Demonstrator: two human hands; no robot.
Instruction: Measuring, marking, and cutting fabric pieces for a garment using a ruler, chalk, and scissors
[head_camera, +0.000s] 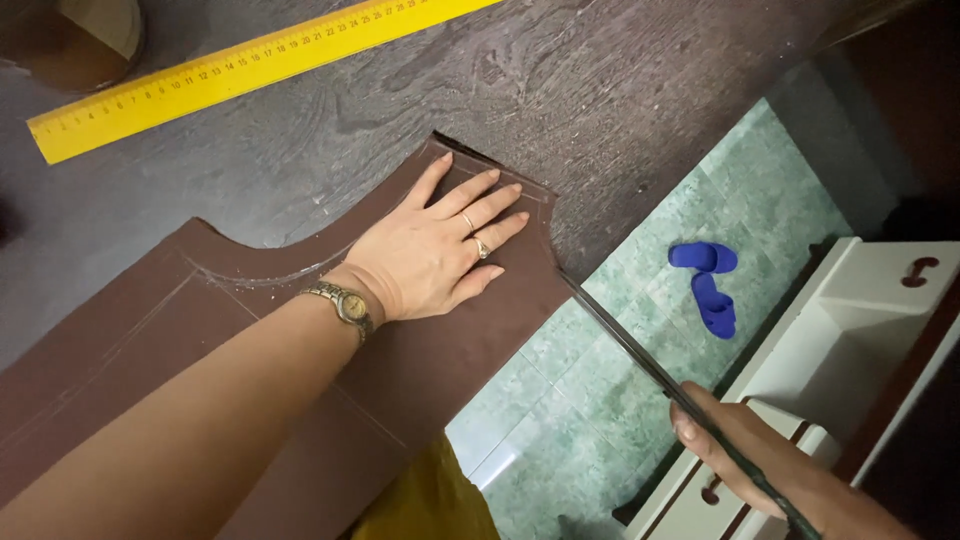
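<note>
The left hand (435, 250) lies flat on a piece of brown fabric (200, 340), with the fingers stretched out and a little apart, and it grips nothing. It wears a wristwatch (345, 303) and two rings. The fabric rests on the dark wooden counter (560, 90) and its right edge reaches the edge of the counter. Pale chalk lines run over the fabric. The right hand (770, 470) is closed around the handles of long scissors (650, 365), whose blades point to the fabric's right edge. A yellow ruler (240, 65) lies well apart at the top of the counter. On the green tiled floor (600, 400) stand two blue slippers (708, 285), beside a white cabinet (860, 330).
</note>
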